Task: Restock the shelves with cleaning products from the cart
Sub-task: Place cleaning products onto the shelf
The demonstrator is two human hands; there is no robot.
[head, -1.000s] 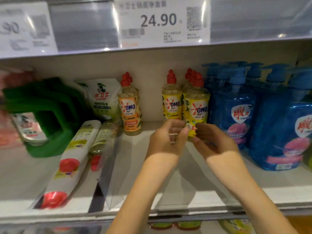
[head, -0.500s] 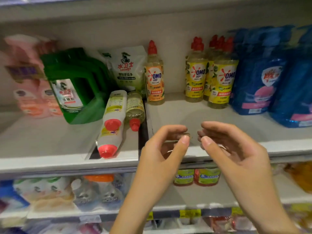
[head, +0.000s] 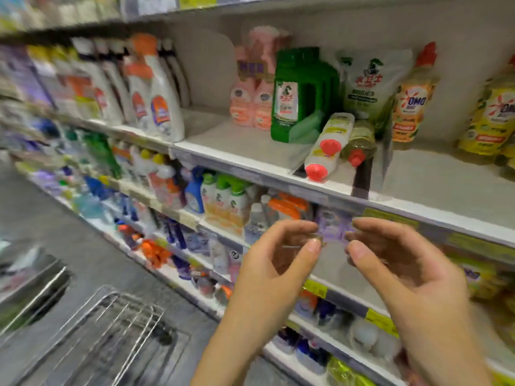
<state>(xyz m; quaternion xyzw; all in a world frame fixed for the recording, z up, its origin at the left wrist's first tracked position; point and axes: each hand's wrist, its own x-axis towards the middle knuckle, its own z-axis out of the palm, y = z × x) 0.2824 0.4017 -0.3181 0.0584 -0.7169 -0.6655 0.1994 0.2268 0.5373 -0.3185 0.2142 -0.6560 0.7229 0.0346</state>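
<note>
We held left hand and right hand half-curled, fingers nearly meeting; anything pinched, we could not tell. Judged best: reach the cart, grip one product firmly.

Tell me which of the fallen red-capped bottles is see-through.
The yellowish bottle, rightmost of them; the white bottles to its left are opaque.

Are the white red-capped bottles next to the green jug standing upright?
No, the white bottles lie on their sides on the shelf.
</note>
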